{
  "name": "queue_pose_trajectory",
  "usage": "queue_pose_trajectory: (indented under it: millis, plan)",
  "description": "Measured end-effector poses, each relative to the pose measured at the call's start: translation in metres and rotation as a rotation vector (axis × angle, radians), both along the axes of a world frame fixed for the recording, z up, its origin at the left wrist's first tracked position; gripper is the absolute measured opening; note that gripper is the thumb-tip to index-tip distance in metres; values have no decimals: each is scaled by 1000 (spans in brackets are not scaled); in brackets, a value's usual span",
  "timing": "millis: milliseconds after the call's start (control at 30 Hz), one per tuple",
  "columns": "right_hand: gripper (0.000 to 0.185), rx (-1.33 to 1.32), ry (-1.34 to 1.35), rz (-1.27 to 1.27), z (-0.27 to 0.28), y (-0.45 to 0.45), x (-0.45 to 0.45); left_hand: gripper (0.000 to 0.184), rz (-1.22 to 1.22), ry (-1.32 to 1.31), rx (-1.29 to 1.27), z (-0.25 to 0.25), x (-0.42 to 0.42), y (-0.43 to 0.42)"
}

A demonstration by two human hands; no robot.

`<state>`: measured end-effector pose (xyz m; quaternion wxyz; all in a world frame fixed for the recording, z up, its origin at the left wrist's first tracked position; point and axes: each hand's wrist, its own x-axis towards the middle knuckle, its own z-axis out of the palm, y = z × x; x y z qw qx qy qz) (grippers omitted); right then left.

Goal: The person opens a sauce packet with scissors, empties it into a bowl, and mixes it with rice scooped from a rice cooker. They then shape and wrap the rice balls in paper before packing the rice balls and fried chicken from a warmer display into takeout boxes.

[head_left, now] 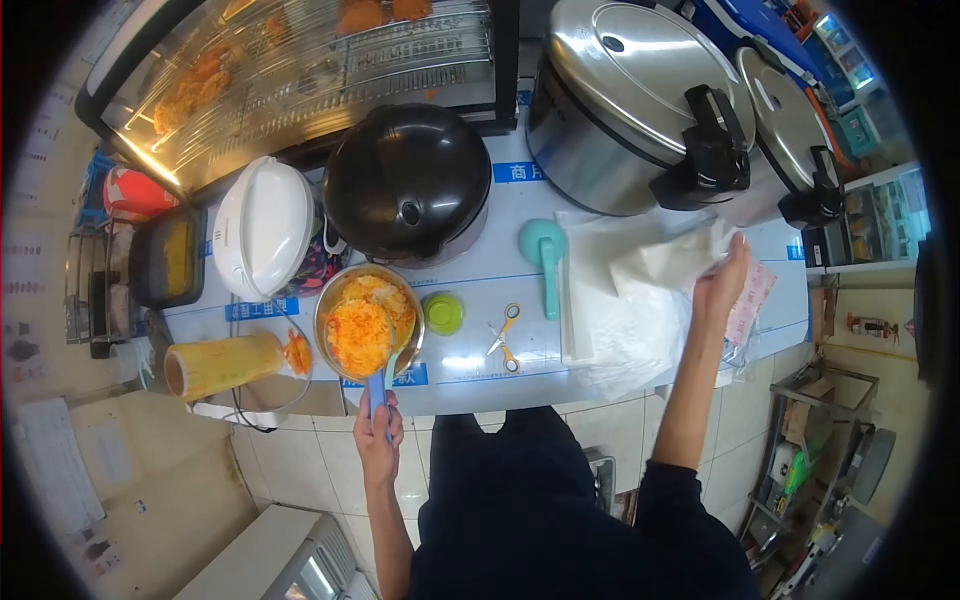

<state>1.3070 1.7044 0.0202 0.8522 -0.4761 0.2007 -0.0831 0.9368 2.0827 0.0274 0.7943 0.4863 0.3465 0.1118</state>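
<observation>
My left hand (378, 440) is closed around the blue handle of a scoop (377, 388). The scoop's head carries a rounded heap of orange-and-white food, which looks like rice (360, 335), over a metal bowl (322, 335). A pale green handle (391, 372) leans on the bowl's rim beside it. My right hand (722, 280) pinches the edge of a thin white bag (655, 265), lifting it from a stack of white bags (610, 330) on the counter. Part of its fingers is hidden by the bag.
Scissors (505, 340), a green cup (443, 314) and a teal scoop (548, 265) lie between my hands. Behind stand a black-lidded cooker (408, 180), a white-lidded pot (265, 225) and large steel cookers (640, 100). A yellowish cylinder (225, 366) lies at the left.
</observation>
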Motion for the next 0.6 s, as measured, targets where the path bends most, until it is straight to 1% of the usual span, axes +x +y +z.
queue_pose_trajectory:
  millis: [33, 67, 133, 167, 233, 267, 300, 333, 400, 433, 500, 533, 600]
  plan:
    - [31, -223, -67, -14, 25, 5, -9, 51, 0, 4, -3, 0, -1, 2]
    - [31, -227, -57, -17, 42, 3, -11, 50, -18, -4, -12, 1, -1, 4]
    - [30, -573, -60, 17, 75, -1, -7, 50, -30, -9, -29, 2, 0, 4]
    - [30, -577, -55, 21, 90, -7, -7, 50, -44, 0, -9, 5, 2, 5]
    - [30, -756, -160, 131, 121, -13, -6, 52, -77, 16, 16, 10, 3, 9]
    - [32, -726, -173, 97, 137, -6, -8, 52, -59, 25, 16, 10, 2, 9]
    - [32, -950, -191, 177, 134, -3, -8, 52, -56, 0, 5, 11, 1, 9]
    - [32, -941, -185, 183, 150, -2, -13, 53, -63, -26, -2, 12, 1, 11]
    - [36, -515, -135, 189, 200, -5, -18, 53, -48, -50, -22, 15, -1, 14]
    - [36, -514, -126, 206, 203, 3, -15, 53, -45, -36, -17, 17, -4, 13]
    - [41, -1123, -173, 537, 206, 19, -8, 53, -64, -27, -1, 19, -4, 17]
    - [41, -1117, -166, 534, 212, 18, 6, 53, -61, -42, -8, 21, -5, 19]
    - [49, -1428, -235, 562, 234, 7, 46, 53, -48, -52, -20, 25, -11, 18]
